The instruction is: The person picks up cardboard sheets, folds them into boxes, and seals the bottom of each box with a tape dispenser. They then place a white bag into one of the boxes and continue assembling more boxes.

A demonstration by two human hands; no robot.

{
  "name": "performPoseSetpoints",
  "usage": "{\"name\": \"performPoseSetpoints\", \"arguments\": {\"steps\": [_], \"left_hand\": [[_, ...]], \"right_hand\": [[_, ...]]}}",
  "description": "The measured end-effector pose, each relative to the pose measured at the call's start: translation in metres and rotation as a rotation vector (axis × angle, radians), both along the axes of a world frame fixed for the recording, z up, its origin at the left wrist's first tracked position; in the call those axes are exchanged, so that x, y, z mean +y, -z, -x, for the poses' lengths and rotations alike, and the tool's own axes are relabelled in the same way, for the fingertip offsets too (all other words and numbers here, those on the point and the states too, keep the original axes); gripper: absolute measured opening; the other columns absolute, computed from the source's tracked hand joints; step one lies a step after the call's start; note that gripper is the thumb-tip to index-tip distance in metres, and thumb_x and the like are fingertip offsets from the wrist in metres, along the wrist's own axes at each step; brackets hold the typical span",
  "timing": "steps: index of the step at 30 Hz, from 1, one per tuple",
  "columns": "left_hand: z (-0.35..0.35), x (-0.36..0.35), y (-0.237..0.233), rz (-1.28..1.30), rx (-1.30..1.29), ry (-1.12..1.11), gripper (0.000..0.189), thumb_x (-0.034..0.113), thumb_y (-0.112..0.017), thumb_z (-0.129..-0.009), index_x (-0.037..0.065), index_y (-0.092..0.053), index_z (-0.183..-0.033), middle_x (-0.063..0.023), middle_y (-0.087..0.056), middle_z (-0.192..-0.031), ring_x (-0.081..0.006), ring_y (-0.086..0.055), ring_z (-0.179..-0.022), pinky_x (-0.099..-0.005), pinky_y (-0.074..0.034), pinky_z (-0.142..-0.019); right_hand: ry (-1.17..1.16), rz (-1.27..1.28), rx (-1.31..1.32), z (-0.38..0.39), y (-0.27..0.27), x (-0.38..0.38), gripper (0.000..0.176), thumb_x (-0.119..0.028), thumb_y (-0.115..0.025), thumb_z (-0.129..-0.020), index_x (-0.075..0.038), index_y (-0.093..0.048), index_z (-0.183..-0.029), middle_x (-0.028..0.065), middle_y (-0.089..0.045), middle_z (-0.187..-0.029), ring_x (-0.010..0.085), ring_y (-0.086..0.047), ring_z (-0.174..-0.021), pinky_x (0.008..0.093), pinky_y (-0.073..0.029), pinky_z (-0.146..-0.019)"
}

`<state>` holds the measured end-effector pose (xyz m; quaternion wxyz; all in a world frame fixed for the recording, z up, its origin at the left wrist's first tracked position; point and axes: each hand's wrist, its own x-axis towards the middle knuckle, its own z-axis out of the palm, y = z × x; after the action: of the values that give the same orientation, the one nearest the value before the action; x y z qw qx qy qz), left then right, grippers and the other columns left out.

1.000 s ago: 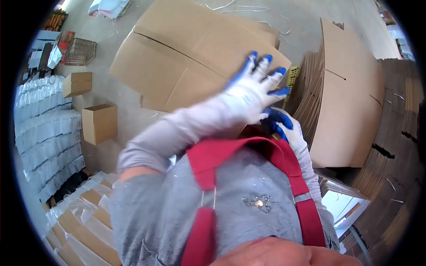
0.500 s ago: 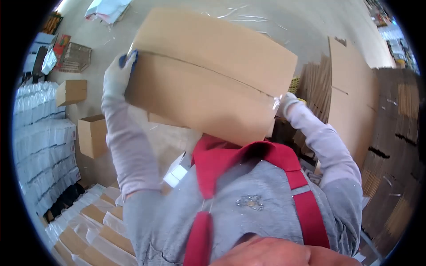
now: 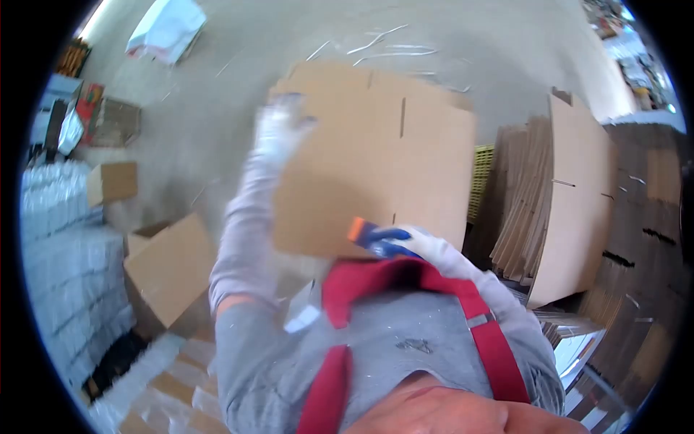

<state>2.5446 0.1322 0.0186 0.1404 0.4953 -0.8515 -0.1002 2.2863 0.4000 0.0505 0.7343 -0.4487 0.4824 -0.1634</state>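
Motion blurs most of the view, and the black rim of the lens cuts off the corners. The cardboard box [image 3: 376, 159] is held up in front of the person's chest, above the floor [image 3: 217, 101], with its flap slits facing the camera. Whether it is folded up or still partly flat cannot be made out.

The left hand [image 3: 282, 129], in a pale glove, lies on the box's upper left edge. It is too smeared to tell whether its fingers are closed around the edge or only pressed against it. The right hand [image 3: 396, 242] is at the box's lower edge, its blue-coated fingers [image 3: 376, 237] curled onto the cardboard. A small orange bit [image 3: 355, 229] shows at their tips, and what it is cannot be told.

An open carton [image 3: 170, 267] stands on the floor at lower left, its inside hidden. A smaller closed carton [image 3: 112, 181] sits farther back. Stacks of flat cardboard [image 3: 571, 195] lean at the right, partly hiding a yellow crate [image 3: 481, 181]. White packs [image 3: 65, 289] are piled at the left, blurred.
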Motion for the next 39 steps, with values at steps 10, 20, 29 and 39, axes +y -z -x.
{"name": "performPoseSetpoints", "arguments": {"steps": [10, 20, 29, 39], "left_hand": [[0.187, -0.044, 0.144, -0.303, -0.443, 0.308, 0.084, 0.044, -0.07, -0.067, 0.015, -0.033, -0.137, -0.0154, -0.025, -0.144, -0.0317, -0.018, -0.136, -0.0502, -0.015, -0.109], [0.194, -0.035, 0.113, -0.401, -0.597, 0.171, 0.096, 0.046, -0.077, -0.058, 0.013, -0.033, -0.137, -0.0125, -0.031, -0.143, -0.0275, -0.026, -0.133, -0.0413, -0.023, -0.109], [0.156, -0.037, -0.089, -0.469, -0.294, 0.441, 0.062, 0.039, -0.079, -0.053, 0.005, -0.063, -0.102, -0.0143, -0.064, -0.098, -0.0306, -0.061, -0.092, -0.0364, -0.048, -0.08], [0.106, 0.131, -0.299, 0.294, -0.276, 0.781, 0.03, 0.023, -0.078, -0.053, 0.007, -0.061, -0.072, -0.0057, -0.056, -0.115, -0.0272, -0.049, -0.11, -0.0484, -0.033, -0.095]], "right_hand": [[1.107, 0.018, 0.186, 0.126, -0.065, 0.172, 0.034, -0.011, -0.056, -0.087, 0.002, -0.052, -0.118, 0.0091, -0.06, -0.105, 0.0151, -0.059, -0.094, 0.025, -0.047, -0.084], [1.265, 0.298, 0.299, 0.158, -0.09, 0.179, 0.024, -0.008, -0.052, -0.086, 0.003, -0.06, -0.106, 0.0102, -0.06, -0.109, 0.0158, -0.057, -0.097, 0.0263, -0.043, -0.088], [1.435, 0.801, 0.282, 0.247, -0.117, 0.139, 0.027, -0.016, -0.051, -0.089, 0.001, -0.058, -0.109, 0.0073, -0.061, -0.102, 0.0154, -0.055, -0.093, 0.0275, -0.042, -0.087], [0.283, 1.079, 0.651, 0.22, -0.267, -0.024, 0.027, -0.025, -0.053, -0.089, -0.005, -0.062, -0.105, 0.0107, -0.065, -0.092, 0.0188, -0.062, -0.086, 0.0308, -0.048, -0.075]]}}
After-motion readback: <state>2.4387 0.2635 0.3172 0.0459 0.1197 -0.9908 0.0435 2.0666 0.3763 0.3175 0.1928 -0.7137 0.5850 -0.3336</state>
